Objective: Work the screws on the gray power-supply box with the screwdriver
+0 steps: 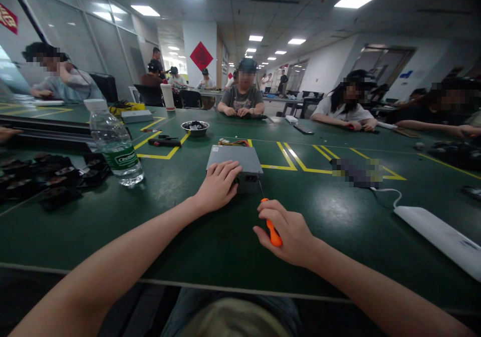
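A grey metal computer power supply (240, 157) lies on the green table in front of me, with coloured cables (236, 142) coming out at its far side. My left hand (218, 189) rests over its left near corner, fingers on the top and thumb at the near face, gripping it. In my right hand (293, 229) is a screwdriver with an orange handle (275, 237), held between thumb and fingers. Its thin shaft points up and away from me, and the tip is at the unit's near right corner. Whether it sits in a screw I cannot tell.
A water bottle (118, 146) stands left, beside a pile of black parts (56, 177). Farther back are a metal bowl (195, 128), black-and-red tool (164, 141) and white cup (168, 97). A white device (439, 234) with a cable lies right. People sit opposite.
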`<state>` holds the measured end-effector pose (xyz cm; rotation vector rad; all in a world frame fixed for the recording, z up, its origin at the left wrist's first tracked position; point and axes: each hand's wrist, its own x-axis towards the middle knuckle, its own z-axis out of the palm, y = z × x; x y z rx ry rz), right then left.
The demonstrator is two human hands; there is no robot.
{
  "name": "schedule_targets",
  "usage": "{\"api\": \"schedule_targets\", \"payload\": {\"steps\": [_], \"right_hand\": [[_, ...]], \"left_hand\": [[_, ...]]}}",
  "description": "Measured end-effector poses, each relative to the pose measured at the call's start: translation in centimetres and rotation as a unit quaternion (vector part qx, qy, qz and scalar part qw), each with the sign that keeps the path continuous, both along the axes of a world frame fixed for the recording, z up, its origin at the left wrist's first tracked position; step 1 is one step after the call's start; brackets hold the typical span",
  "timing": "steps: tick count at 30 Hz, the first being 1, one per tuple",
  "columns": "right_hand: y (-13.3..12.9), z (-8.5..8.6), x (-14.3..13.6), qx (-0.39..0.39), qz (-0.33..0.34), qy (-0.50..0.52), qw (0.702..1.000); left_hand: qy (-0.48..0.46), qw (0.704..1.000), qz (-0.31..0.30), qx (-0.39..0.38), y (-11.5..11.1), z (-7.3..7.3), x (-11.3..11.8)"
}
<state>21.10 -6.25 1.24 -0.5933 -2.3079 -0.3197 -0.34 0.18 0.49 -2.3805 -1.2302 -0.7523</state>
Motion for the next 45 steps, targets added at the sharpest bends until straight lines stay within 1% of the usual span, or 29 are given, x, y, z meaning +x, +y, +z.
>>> {"api": "schedule_targets", "payload": {"steps": [3, 7, 10, 16, 18, 22, 25, 29, 31, 34, 38, 42, 45], "right_hand": [[0.0, 0.0, 0.0, -0.006, -0.005, 0.025, 1.000], [0.0, 0.4, -0.2, 0.025, 0.015, -0.030, 0.999], [0.1, 0.4, -0.2, 0.027, 0.020, -0.051, 0.998], [0.4, -0.4, 0.2, -0.035, 0.009, 0.021, 0.999], [0.3, -0.3, 0.2, -0.025, 0.008, 0.017, 0.999], [0.0, 0.4, 0.0, 0.010, 0.004, -0.032, 0.999], [0.1, 0.7, 0.2, 0.009, 0.002, -0.043, 0.999], [0.3, 0.3, 0.6, -0.033, -0.005, 0.005, 0.999], [0.2, 0.1, 0.7, -0.042, -0.014, 0.024, 0.999], [0.0, 0.2, 0.5, -0.010, -0.017, 0.008, 1.000], [-0.1, 0.9, 0.4, 0.022, -0.013, -0.015, 1.000], [0.0, 0.9, 0.6, 0.025, -0.010, -0.030, 0.999], [0.1, 0.5, 0.7, -0.004, -0.027, 0.021, 0.999]], "left_hand": [[-0.002, 1.000, -0.002, 0.000, 0.0, -0.1, 0.0], [-0.007, 1.000, -0.003, 0.003, 0.0, -0.1, 0.0], [-0.005, 1.000, -0.004, 0.004, 0.1, -0.1, 0.0], [-0.005, 1.000, -0.003, 0.001, 0.2, -0.2, -0.1], [-0.005, 1.000, -0.003, 0.002, 0.2, -0.2, -0.1], [-0.002, 1.000, -0.004, 0.002, 0.1, -0.1, 0.0], [0.001, 1.000, -0.003, 0.004, 0.0, -0.1, 0.0], [0.003, 1.000, 0.001, 0.009, 0.1, -0.1, -0.1], [0.002, 1.000, 0.003, 0.008, 0.1, -0.1, 0.0], [-0.002, 1.000, 0.004, 0.007, 0.1, -0.1, 0.1], [-0.001, 1.000, 0.005, 0.006, 0.1, -0.2, 0.1], [-0.002, 1.000, 0.003, 0.008, 0.1, -0.2, 0.1], [-0.006, 1.000, 0.001, 0.008, 0.1, -0.2, 0.1]]}}
